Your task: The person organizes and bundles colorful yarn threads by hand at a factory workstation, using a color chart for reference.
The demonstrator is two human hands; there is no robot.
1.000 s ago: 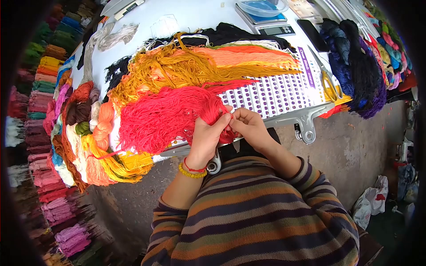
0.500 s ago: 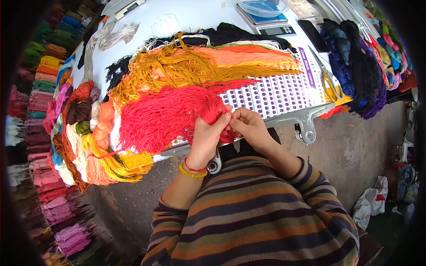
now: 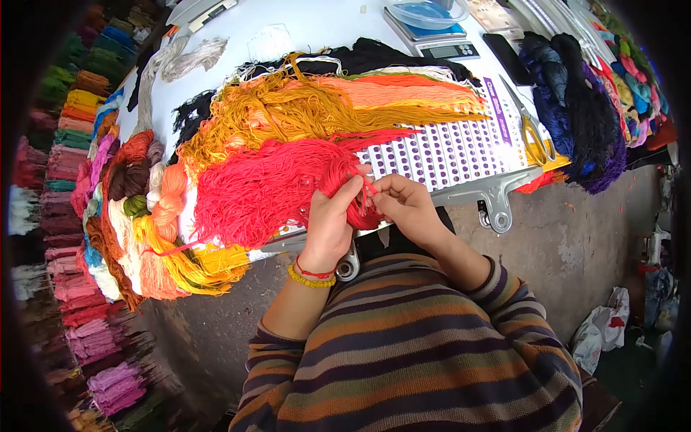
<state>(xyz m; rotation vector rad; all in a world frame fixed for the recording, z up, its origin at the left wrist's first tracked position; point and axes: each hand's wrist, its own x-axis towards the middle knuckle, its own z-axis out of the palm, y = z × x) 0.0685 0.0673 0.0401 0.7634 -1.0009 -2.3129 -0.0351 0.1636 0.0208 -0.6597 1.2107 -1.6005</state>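
A thick bundle of red thread [image 3: 252, 191] lies across the near side of the table, its loose strands fanning to the left. My left hand [image 3: 332, 216] is wrapped round the bundle's gathered right end, thumb on top. Close beside it, my right hand [image 3: 404, 205] pinches red strands at that end between thumb and fingers. Beyond the bundle are mustard and orange threads [image 3: 288, 108], spread over a white card [image 3: 453, 155] with rows of purple-marked holes.
Yellow-handled scissors [image 3: 534, 137] and a black phone [image 3: 506, 57] lie at the right. A digital scale [image 3: 450, 50] bearing a plastic bowl stands behind. Dark skeins [image 3: 576, 101] hang over the right edge, coloured skeins [image 3: 169, 201] over the left. A metal clip [image 3: 493, 194] juts from the near edge.
My left hand has shifted slightly left and its thumb has come away from the right fingers. My right hand has drawn a little apart, still pinching red strands.
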